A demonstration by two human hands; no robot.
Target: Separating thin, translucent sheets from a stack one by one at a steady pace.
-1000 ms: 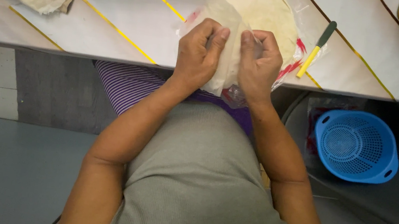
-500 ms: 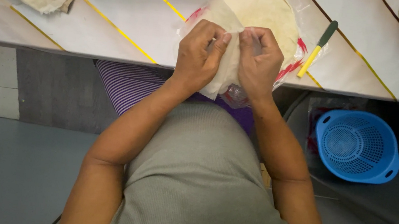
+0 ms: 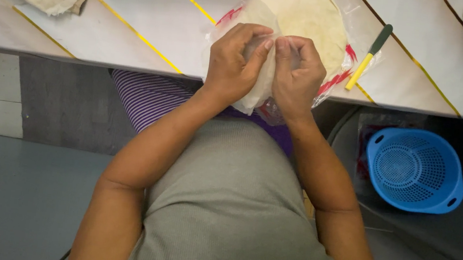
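Bright, even daylight; sharp focus, soft shadows

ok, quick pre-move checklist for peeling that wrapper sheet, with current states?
1. Both hands on the sheet: left hand and right hand pinch the thin pale sheet at the table edge: ok.
2. Sheet fully separated from the round stack: cannot tell.
3. Stack supported on the table: ok.
4. Plastic bag overhangs the edge: not ok.
5. Yellow-handled tool apart from hands: ok.
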